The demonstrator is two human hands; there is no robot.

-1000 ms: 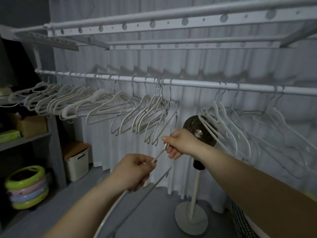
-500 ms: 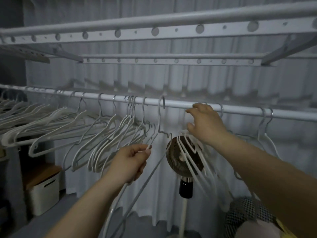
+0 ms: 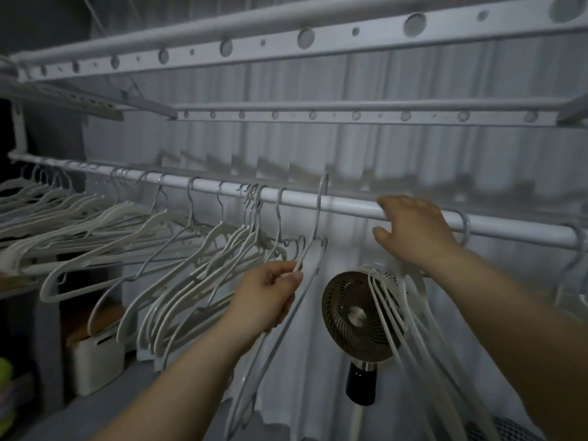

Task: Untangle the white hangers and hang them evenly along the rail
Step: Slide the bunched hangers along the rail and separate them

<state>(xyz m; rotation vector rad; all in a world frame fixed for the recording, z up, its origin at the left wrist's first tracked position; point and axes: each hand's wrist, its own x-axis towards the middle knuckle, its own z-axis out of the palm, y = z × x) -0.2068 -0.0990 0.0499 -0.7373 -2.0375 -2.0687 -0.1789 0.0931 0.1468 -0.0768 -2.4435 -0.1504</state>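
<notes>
Filling my view, a pale pleated curtain hangs behind a drying rack with round holes running across the top from 10 to 1 o'clock. Below it the rail slants from 9 down to 3 o'clock. A crowded row of white hangers hangs on it from 9 o'clock in towards centre, with arms overlapping and a tight clump of hooks near the middle. At 8 o'clock a white bin sits on the floor under a brownish lid, so I can't see inside. A round fan on a pole stands low at 5 o'clock, partly crossed by a second bunch of hangers drooping from under my right wrist. My right hand has its fingers laid over the rail, thumb spread below. I cannot tell whether it grips any hooks beneath the palm. My left hand, at centre, is curled, pinching the shoulder of a single hanger. Its hook arches above the rail at 12 o'clock.
</notes>
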